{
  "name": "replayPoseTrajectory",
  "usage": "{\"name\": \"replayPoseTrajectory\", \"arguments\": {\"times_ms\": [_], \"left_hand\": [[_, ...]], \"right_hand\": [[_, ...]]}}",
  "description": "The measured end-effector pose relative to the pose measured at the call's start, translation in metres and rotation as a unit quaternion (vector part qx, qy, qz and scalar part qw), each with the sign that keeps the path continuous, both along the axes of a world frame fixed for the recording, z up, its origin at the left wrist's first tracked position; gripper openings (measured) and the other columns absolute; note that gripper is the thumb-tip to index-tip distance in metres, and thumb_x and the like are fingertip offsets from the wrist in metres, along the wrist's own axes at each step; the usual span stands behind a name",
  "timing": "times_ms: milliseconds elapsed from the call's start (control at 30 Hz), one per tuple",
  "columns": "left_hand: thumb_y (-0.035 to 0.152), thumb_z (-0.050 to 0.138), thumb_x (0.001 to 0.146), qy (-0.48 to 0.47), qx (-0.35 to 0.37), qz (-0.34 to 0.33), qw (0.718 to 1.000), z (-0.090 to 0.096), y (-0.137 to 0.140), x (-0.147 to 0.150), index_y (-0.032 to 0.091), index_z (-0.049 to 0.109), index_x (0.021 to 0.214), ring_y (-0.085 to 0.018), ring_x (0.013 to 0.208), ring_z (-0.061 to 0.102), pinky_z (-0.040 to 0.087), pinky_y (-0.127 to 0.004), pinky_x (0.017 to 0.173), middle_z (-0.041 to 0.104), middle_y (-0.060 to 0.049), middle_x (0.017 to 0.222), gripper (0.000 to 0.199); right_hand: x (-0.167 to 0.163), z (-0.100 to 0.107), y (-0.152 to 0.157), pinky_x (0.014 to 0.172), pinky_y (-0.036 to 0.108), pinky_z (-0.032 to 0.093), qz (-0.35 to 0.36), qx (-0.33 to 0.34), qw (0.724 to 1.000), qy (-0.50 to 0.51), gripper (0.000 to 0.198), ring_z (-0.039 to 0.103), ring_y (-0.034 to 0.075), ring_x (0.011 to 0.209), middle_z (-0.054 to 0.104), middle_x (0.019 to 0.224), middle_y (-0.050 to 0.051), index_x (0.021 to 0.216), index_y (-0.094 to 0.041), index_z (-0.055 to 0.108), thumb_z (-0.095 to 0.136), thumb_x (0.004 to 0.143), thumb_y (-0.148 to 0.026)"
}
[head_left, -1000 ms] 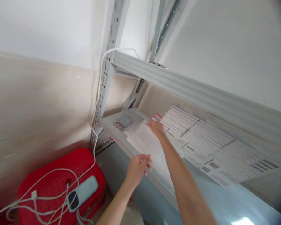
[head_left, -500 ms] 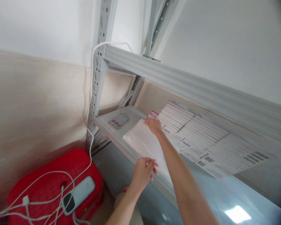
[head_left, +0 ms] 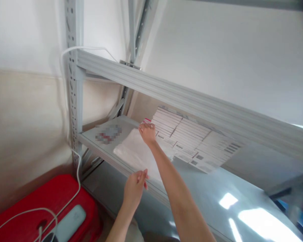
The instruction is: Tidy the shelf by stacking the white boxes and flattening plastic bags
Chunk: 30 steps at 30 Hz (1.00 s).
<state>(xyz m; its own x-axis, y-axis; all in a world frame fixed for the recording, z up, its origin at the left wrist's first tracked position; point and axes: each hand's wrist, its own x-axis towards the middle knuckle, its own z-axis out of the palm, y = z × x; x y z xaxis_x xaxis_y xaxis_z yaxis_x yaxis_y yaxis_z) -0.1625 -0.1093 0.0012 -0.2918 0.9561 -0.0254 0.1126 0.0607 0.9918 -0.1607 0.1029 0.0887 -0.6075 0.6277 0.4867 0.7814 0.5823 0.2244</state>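
Observation:
A thin white plastic bag (head_left: 131, 149) lies flat on the grey metal shelf (head_left: 192, 178), its near edge reaching the shelf's front lip. My right hand (head_left: 147, 133) is closed at the bag's far edge, fingers curled and thumb side pressed on it. At the near edge, my left hand (head_left: 134, 188) makes a pinch on the bag, just over the front lip. My right forearm covers part of the bag. Behind it lie printed white sheets (head_left: 181, 131) with black lines, partly under the upper beam. A small pink-edged packet (head_left: 146, 120) shows just beyond my right hand.
A blurred-out item (head_left: 108, 133) lies at the shelf's left end. The upper beam (head_left: 166, 90) crosses above my hands. At lower left, a red plastic stool (head_left: 63, 188) carries white cables and a pale device (head_left: 72, 220). A cable (head_left: 65, 101) runs along the perforated post (head_left: 75, 90).
The view has swung right, so the shelf and stool appear farther left. My right hand's fingers are more curled at the bag's far edge; my left hand keeps its pinch.

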Motion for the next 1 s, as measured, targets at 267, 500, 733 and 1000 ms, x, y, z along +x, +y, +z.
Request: {"name": "replayPoseTrajectory", "arguments": {"times_ms": [267, 500, 733, 1000], "left_hand": [[0.052, 0.032, 0.089, 0.19, 0.002, -0.152, 0.97, 0.033, -0.037, 0.042, 0.021, 0.05, 0.059, -0.019, 0.059, 0.053, 0.028, -0.026, 0.057, 0.054, -0.002, 0.054, 0.047], [0.034, 0.04, 0.09, 0.254, 0.115, -0.222, 0.935, 0.066, 0.011, 0.137, 0.018, 0.052, 0.057, -0.014, 0.052, 0.049, 0.025, -0.024, 0.054, 0.05, 0.0, 0.049, 0.038], [0.027, 0.038, 0.092, 0.357, 0.106, -0.158, 0.914, 0.042, 0.097, 0.234, 0.015, 0.067, 0.079, -0.017, 0.072, 0.061, 0.032, -0.024, 0.061, 0.067, -0.007, 0.075, 0.034], [0.026, 0.043, 0.09, 0.399, 0.101, -0.17, 0.895, 0.002, 0.119, 0.249, 0.015, 0.07, 0.083, -0.024, 0.088, 0.063, 0.038, -0.029, 0.076, 0.07, -0.012, 0.089, 0.03]], "right_hand": [[0.086, 0.016, -0.055, 0.091, 0.029, 0.028, 0.037, 0.018, 0.993, 0.115, 0.031, 0.059, 0.016, 0.09, 0.069, 0.091, 0.005, 0.098, -0.021, 0.062, 0.032, 0.097, -0.027], [0.268, -0.018, -0.088, 0.059, 0.024, 0.031, -0.247, -0.051, 0.914, 0.318, 0.036, 0.062, 0.02, 0.07, 0.068, 0.074, 0.004, 0.096, -0.021, 0.062, 0.028, 0.094, -0.035], [0.378, -0.071, -0.108, 0.058, 0.026, 0.04, -0.381, -0.155, 0.827, 0.382, 0.049, 0.064, 0.022, 0.077, 0.07, 0.087, 0.011, 0.089, -0.019, 0.063, 0.015, 0.092, -0.03], [0.364, -0.077, -0.106, 0.066, 0.027, 0.043, -0.349, -0.229, 0.879, 0.231, 0.035, 0.066, 0.022, 0.086, 0.071, 0.092, 0.007, 0.092, -0.025, 0.066, 0.033, 0.092, -0.034]]}}
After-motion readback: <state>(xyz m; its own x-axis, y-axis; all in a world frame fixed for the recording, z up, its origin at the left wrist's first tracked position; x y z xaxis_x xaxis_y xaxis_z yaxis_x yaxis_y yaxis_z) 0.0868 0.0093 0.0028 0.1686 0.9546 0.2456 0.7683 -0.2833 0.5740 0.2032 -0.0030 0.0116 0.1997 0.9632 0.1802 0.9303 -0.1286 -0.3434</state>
